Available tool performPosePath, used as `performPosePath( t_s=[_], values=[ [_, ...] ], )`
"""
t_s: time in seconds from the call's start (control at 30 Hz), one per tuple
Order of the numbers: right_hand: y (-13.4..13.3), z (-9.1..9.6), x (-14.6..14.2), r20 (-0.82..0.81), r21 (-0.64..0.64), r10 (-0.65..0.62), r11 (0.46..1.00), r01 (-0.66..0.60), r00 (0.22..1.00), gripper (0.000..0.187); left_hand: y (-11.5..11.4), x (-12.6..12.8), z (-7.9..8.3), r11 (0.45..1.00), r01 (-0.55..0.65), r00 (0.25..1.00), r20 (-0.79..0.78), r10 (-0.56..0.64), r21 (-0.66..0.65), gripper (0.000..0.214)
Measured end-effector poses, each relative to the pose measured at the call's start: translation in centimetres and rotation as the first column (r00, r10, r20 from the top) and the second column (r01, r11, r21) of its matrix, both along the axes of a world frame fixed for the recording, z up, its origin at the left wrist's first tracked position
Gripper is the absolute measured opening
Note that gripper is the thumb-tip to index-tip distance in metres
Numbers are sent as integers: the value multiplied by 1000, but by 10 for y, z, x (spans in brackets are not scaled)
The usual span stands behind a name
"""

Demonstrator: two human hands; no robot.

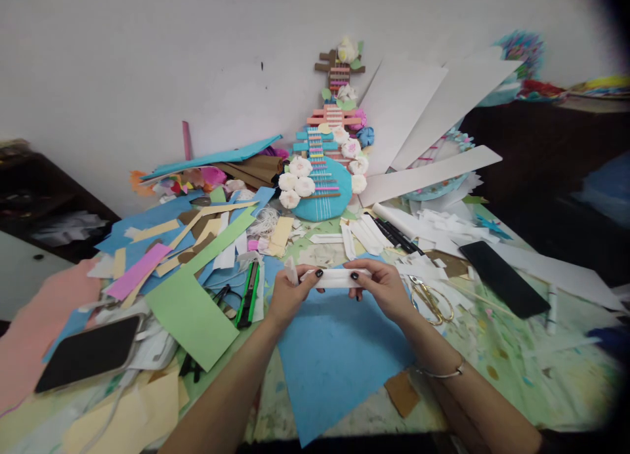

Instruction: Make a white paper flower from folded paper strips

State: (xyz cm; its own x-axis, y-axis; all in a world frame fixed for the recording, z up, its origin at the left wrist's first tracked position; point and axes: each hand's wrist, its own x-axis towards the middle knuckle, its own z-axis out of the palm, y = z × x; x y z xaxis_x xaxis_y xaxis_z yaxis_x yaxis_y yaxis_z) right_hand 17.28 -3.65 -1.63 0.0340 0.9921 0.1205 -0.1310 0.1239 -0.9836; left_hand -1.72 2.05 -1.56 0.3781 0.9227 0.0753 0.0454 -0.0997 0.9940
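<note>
Between my two hands I hold a folded strip of white paper (pixel 337 279) level above a blue sheet (pixel 344 349). My left hand (pixel 290 293) is closed on its left end, thumb on top, and a short white flap stands up beside that thumb. On the other end my right hand (pixel 381 285) pinches the strip, thumb in front and fingers behind. Just past my hands lie several folded white paper pieces (pixel 367 234). To the left of my left hand is a green box cutter (pixel 249 295); gold-handled scissors (pixel 430 302) lie beside my right wrist.
A guitar-shaped paper craft (pixel 322 185) with white flowers leans on the wall. Coloured paper scraps (pixel 197 309) and a phone (pixel 91 352) cover the left side. Black pens (pixel 394 234), a dark phone (pixel 504 278) and white card strips (pixel 433 172) are on the right.
</note>
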Motion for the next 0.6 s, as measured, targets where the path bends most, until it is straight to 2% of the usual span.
performPosePath(
  t_s=[0.17,0.43,0.6],
  values=[
    [1,1,1,-3,19,-46,999,46,999,25,1,0,-1,999,-54,998,16,54,-6,31],
    [0,3,0,15,17,-107,994,107,994,21,1,3,-3,992,-33,996,79,43,-120,33],
    [1,4,-1,29,10,-116,993,116,993,23,0,3,0,992,-80,995,55,85,-98,28]
  ],
)
